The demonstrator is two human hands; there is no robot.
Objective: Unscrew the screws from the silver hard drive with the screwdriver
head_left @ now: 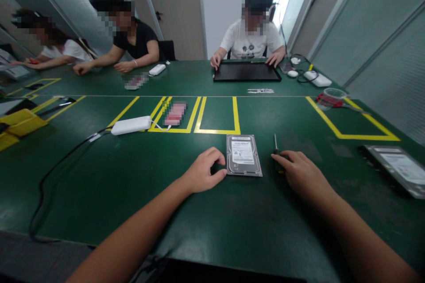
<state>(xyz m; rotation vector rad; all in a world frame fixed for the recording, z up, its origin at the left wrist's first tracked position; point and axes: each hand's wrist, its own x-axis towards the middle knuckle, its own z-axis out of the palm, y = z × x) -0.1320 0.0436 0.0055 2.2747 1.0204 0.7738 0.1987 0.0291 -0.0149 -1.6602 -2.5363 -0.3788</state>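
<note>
A silver hard drive (244,154) with a white label lies flat on the green table in front of me. My left hand (206,171) rests at its left edge, fingers curved and thumb apart from them, with a gap between. The fingertips are at the drive's side, and I see nothing held in them. To the right of the drive, my right hand (297,168) has its fingers closed over the dark handle of a screwdriver (275,142). The metal shaft points away from me; much of the handle is hidden under the hand.
Another hard drive (403,168) lies at the right. A white power strip (131,125) with a black cable and a phone (175,114) are left of centre. A clear cup (332,97) stands back right. Across the table, a person handles a black panel (247,72); two others sit left.
</note>
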